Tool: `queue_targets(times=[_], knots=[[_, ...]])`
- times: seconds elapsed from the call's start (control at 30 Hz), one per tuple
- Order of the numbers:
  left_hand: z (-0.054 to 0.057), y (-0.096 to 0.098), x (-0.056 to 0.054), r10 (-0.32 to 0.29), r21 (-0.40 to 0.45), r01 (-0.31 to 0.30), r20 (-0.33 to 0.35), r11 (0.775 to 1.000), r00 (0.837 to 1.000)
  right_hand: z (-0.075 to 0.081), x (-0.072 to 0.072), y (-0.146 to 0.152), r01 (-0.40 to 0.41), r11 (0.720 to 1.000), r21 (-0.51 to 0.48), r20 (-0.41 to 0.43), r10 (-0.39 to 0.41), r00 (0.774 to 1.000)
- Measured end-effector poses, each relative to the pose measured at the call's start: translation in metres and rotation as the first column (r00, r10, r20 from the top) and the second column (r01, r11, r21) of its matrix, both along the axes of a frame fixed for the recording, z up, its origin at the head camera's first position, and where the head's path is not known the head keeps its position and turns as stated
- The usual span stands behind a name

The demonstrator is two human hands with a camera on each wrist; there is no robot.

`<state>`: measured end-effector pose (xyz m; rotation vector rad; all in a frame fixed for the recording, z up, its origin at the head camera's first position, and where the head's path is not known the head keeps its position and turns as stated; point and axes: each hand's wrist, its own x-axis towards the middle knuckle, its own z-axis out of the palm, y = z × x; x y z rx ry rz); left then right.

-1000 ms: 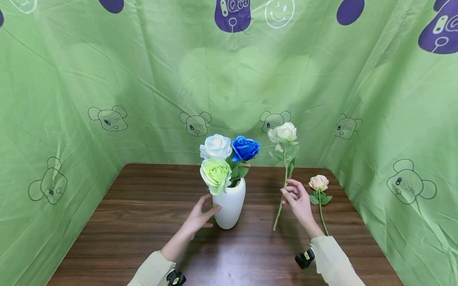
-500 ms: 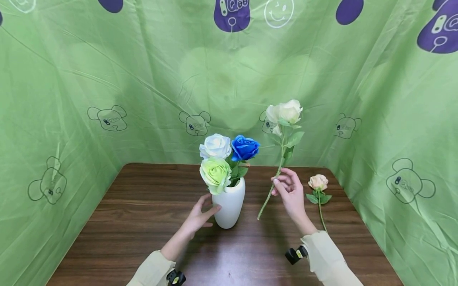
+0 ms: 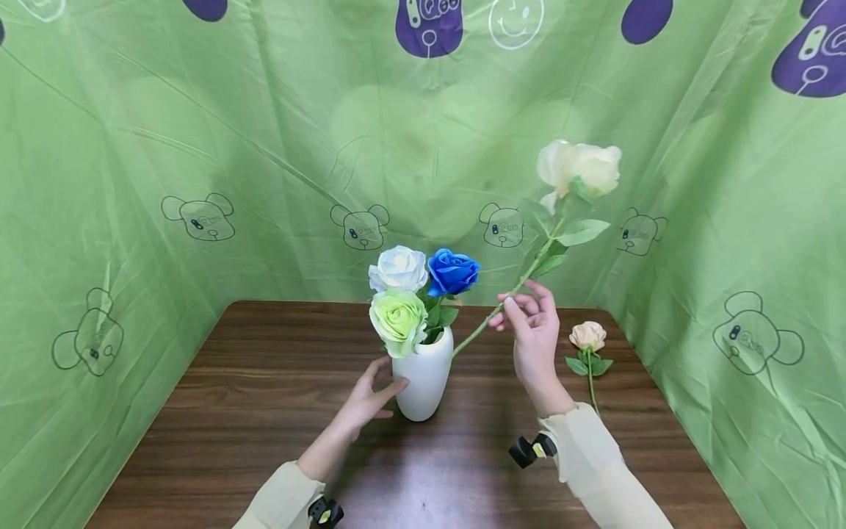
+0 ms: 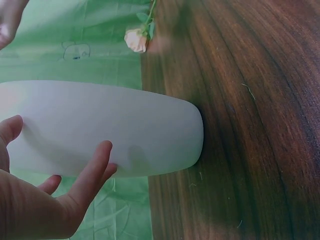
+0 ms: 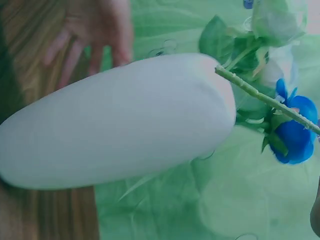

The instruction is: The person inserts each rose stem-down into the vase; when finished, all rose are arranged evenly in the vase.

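Observation:
My right hand [image 3: 537, 342] pinches the green stem of a cream-white rose [image 3: 588, 169], which leans with its bloom up to the right. In the right wrist view the cut end of the stem [image 5: 265, 98] overlaps the rim of a white vase [image 3: 423, 382]. This vase stands upright and bears a pale blue-white rose [image 3: 399, 270], a light green rose [image 3: 398, 321] and a blue rose [image 3: 453, 272]. Along the vase's left side lies my left hand [image 3: 361, 404], fingers spread, its thumb touching the wall.
A peach rose [image 3: 588, 336] lies on the brown wooden table [image 3: 251, 411] at the right, its stem partly hidden by the right arm. Green printed cloth [image 3: 277, 147] walls the table at the back and sides.
My right hand has lifted the cream-white rose up and to the left, tilting it so its stem's lower end comes to the vase rim. The left hand and vase have stayed put.

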<state>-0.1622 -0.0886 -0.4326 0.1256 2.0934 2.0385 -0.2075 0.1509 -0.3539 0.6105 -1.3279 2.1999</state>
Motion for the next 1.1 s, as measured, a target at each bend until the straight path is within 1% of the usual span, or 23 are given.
queue_targets(times=[0.07,0.13,0.23,0.33,0.43,0.5,0.57,0.67,0.77,0.87,0.93,1.1], knots=[[0.000,0.000,0.000,-0.002,-0.001,0.002,-0.002,1.000,1.000,0.006,-0.002,-0.003,0.005,0.999,-0.042,-0.007,-0.005,1.000],[0.000,0.000,0.000,-0.002,0.001,0.002,-0.001,1.000,1.000,0.012,-0.004,-0.007,0.018,0.998,-0.062,-0.017,-0.019,1.000],[-0.001,-0.001,0.000,0.000,0.004,0.000,-0.002,1.000,1.000,0.019,-0.007,-0.011,0.041,0.998,-0.048,-0.040,-0.043,0.998],[-0.001,-0.001,0.000,0.000,0.006,0.000,-0.005,1.000,1.000,0.023,-0.007,-0.016,0.071,0.997,0.036,-0.080,-0.068,0.995],[-0.002,-0.001,-0.001,-0.002,0.004,0.002,-0.005,1.000,1.000,0.022,-0.006,-0.022,0.107,0.982,0.153,-0.142,-0.086,0.986],[-0.008,-0.002,-0.004,-0.004,0.011,0.004,-0.005,1.000,1.000,0.023,-0.003,-0.028,0.144,0.961,0.235,-0.188,-0.100,0.977],[-0.015,-0.003,-0.007,-0.003,0.012,0.003,-0.004,1.000,1.000,0.023,0.001,-0.034,0.190,0.932,0.309,-0.237,-0.118,0.964],[-0.028,-0.004,-0.012,-0.001,0.009,0.001,-0.006,1.000,1.000,0.022,0.005,-0.040,0.248,0.889,0.385,-0.292,-0.137,0.946],[-0.031,-0.003,-0.013,0.006,-0.005,-0.006,-0.013,1.000,1.000,0.013,0.001,-0.043,0.317,0.846,0.428,-0.331,-0.180,0.926],[-0.032,-0.003,-0.013,0.008,-0.008,-0.008,-0.014,1.000,1.000,0.005,-0.004,-0.044,0.375,0.818,0.437,-0.356,-0.226,0.907],[-0.031,-0.003,-0.013,0.005,-0.006,-0.005,-0.013,1.000,1.000,0.003,-0.006,-0.046,0.392,0.814,0.429,-0.373,-0.235,0.897],[-0.029,-0.002,-0.013,-0.002,0.001,0.002,-0.004,1.000,1.000,0.007,-0.007,-0.048,0.399,0.833,0.384,-0.435,-0.218,0.874]])
